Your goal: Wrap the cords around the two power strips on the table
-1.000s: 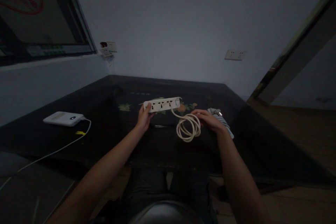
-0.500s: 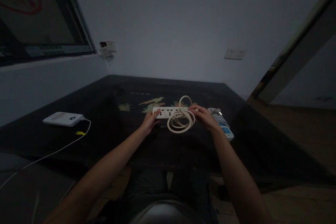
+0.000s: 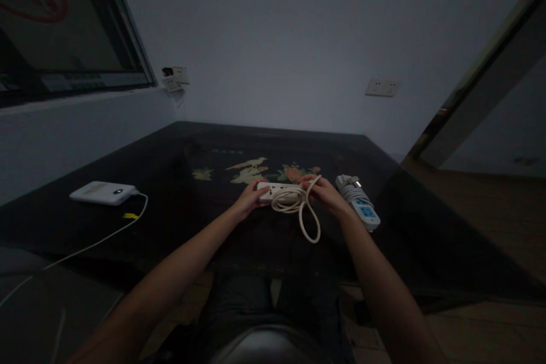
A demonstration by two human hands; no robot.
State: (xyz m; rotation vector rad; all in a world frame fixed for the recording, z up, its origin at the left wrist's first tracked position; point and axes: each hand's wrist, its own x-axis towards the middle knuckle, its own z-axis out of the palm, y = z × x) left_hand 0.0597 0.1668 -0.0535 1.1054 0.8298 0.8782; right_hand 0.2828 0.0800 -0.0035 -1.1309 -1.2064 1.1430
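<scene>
The left hand (image 3: 249,200) was closed on the white power strip (image 3: 277,188); the right hand (image 3: 328,194), nearly closed, pinched its cord (image 3: 318,228).

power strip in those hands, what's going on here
A person's left grip holds one end of a white power strip, while the right grip holds its cord near the other end. The cord lies in loose loops across the strip, one loop hanging toward the person. A blue-and-white strip wrapped in cord lies on the dark table to the right.
</scene>
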